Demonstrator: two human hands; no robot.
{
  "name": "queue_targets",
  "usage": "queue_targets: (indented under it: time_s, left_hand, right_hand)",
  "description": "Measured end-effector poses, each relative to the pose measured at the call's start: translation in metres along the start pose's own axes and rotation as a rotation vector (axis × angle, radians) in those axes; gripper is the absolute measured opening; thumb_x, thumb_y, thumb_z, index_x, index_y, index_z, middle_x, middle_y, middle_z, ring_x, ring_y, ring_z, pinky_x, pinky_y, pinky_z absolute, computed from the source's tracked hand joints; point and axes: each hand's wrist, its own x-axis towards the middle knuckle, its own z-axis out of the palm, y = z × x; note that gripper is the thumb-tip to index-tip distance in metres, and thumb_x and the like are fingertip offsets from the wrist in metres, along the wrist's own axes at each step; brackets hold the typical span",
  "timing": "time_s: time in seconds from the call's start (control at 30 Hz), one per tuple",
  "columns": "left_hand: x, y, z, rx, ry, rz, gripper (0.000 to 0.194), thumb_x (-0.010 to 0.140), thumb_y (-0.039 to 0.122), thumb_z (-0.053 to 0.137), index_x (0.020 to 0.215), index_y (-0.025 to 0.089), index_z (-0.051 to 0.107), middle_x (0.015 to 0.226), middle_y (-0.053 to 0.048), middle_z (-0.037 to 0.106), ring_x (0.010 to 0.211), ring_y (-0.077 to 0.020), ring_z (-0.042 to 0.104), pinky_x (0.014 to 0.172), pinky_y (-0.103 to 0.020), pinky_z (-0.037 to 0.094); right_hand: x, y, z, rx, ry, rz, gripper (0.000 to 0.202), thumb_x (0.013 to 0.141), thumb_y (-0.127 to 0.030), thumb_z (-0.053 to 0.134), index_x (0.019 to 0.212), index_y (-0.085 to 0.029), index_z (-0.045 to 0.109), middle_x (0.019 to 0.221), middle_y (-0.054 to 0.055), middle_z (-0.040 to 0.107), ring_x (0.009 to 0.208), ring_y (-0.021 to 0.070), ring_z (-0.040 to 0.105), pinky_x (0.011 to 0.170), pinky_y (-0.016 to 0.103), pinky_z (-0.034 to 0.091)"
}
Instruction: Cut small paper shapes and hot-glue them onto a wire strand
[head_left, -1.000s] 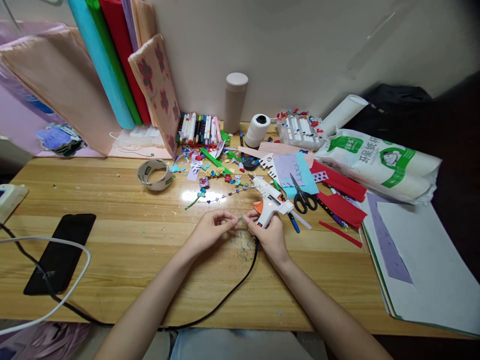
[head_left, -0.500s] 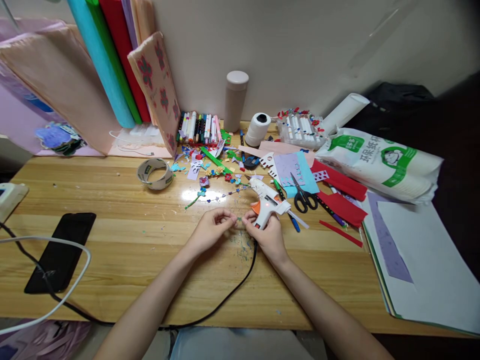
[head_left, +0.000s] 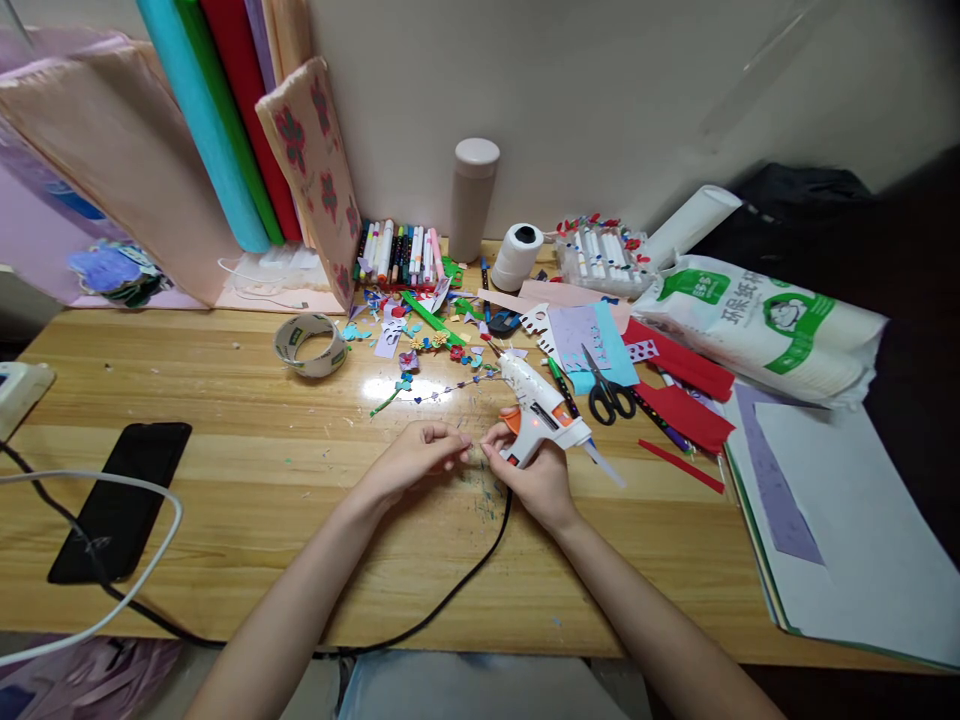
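My right hand point(head_left: 534, 478) is wrapped round the handle of a white hot glue gun point(head_left: 534, 400) with an orange trigger. The gun's nozzle points up and left, its small light glows, and a clear glue stick point(head_left: 606, 465) sticks out behind. The right thumb and forefinger reach toward my left hand point(head_left: 421, 458). My left fingertips are pinched together beside them, a narrow gap apart; whatever they hold is too small to make out. Just ahead lies a strand of small paper flowers point(head_left: 409, 362) with a green end.
Paper scraps and markers point(head_left: 401, 255) lie toward the wall. Black scissors point(head_left: 609, 395) and red strips point(head_left: 682, 467) are on the right. A tape roll point(head_left: 309, 345) and phone point(head_left: 120, 505) lie left. The gun's black cord point(head_left: 442, 610) crosses the table's front.
The glue gun has tilted and its rear end has shifted right and down within my right hand. My fingertips have drawn slightly apart, and the green bit between them no longer shows clearly.
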Motion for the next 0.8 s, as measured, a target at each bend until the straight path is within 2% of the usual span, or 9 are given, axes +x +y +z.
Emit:
queue_targets:
  time_s: [0.13,0.23,0.37,0.53,0.67,0.8]
  left_hand:
    - [-0.001,0.002,-0.001,0.006,-0.015,-0.025,0.033,0.068,0.045,0.063,0.065,0.012,0.062,0.053,0.002,0.051,0.042,-0.0043,0.032,0.042,-0.02,0.016]
    - [-0.001,0.001,0.001,0.041,0.033,0.018,0.032,0.067,0.044,0.064,0.064,0.012,0.062,0.051,0.003,0.049,0.043,-0.0051,0.035,0.042,-0.019,0.021]
    - [0.001,-0.001,0.002,0.046,0.224,0.163,0.029,0.067,0.041,0.065,0.066,0.013,0.06,0.059,-0.001,0.057,0.05,-0.0083,0.046,0.047,-0.019,0.034]
    - [0.002,0.0,-0.003,0.067,0.472,0.296,0.025,0.068,0.038,0.065,0.069,0.014,0.061,0.063,-0.001,0.06,0.054,-0.0101,0.051,0.05,-0.02,0.036]
    - [0.002,0.003,-0.011,0.032,0.6,0.353,0.022,0.069,0.036,0.064,0.07,0.013,0.062,0.064,-0.001,0.061,0.06,-0.0109,0.053,0.057,-0.02,0.039]
    - [0.002,0.002,-0.017,0.049,0.663,0.391,0.021,0.07,0.034,0.063,0.073,0.013,0.063,0.064,0.0,0.06,0.059,-0.0103,0.052,0.057,-0.02,0.038]
  right_hand:
    - [0.0,0.0,0.0,0.003,-0.005,0.009,0.012,0.077,-0.028,0.062,0.083,-0.018,0.059,0.076,0.003,0.063,0.064,0.015,0.057,0.064,0.027,0.048]
    - [0.001,0.001,0.0,-0.001,0.001,0.019,0.013,0.077,-0.03,0.063,0.08,-0.017,0.06,0.079,0.004,0.064,0.064,0.0151,0.057,0.065,0.027,0.049]
    - [0.003,0.002,-0.003,-0.019,0.058,0.016,0.016,0.08,-0.032,0.059,0.086,-0.017,0.061,0.08,0.005,0.064,0.069,0.0168,0.058,0.07,0.03,0.049]
    - [-0.002,0.005,-0.004,0.126,-0.031,0.14,0.029,0.087,-0.043,0.049,0.093,-0.015,0.058,0.068,0.004,0.061,0.054,0.0139,0.051,0.049,0.024,0.042]
    - [-0.008,0.006,-0.003,0.121,-0.098,0.133,0.029,0.087,-0.042,0.049,0.093,-0.015,0.056,0.071,0.004,0.062,0.056,0.0137,0.052,0.051,0.024,0.042]
    - [-0.012,0.005,-0.003,0.079,-0.175,0.104,0.026,0.088,-0.041,0.048,0.088,-0.016,0.057,0.073,0.004,0.063,0.06,0.0143,0.054,0.054,0.024,0.043]
